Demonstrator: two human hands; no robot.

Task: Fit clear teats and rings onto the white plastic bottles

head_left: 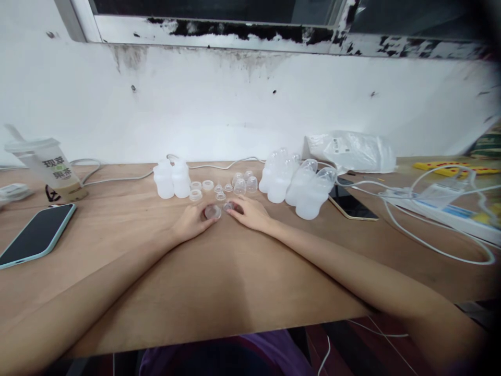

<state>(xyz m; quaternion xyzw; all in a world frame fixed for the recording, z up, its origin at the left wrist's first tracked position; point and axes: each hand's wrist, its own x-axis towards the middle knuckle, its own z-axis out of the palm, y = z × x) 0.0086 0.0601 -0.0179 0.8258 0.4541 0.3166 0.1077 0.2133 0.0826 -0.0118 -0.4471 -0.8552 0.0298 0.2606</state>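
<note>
My left hand [192, 221] is closed around the edge of a translucent bottle collar ring [213, 212] at the middle of the table. Just right of it, the fingers of my right hand [251, 213] pinch a small clear bottle nipple [227, 207]. Ring and nipple are close together but apart. Beyond my hands lie several loose collar rings [195, 195], several clear nipples [221, 196] and several clear dome caps [240, 185]. Two frosted baby bottles without tops [180, 178] stand at the back left. Several capped baby bottles [310, 199] stand to the right.
At left are a drink cup [64, 177] with a straw and a phone [37, 234]. Another phone [354, 202], a white plastic bag [352, 150], looped white cables [410, 240] and a power strip [446, 211] lie at right. A wall [203, 104] borders the wooden table [195, 292].
</note>
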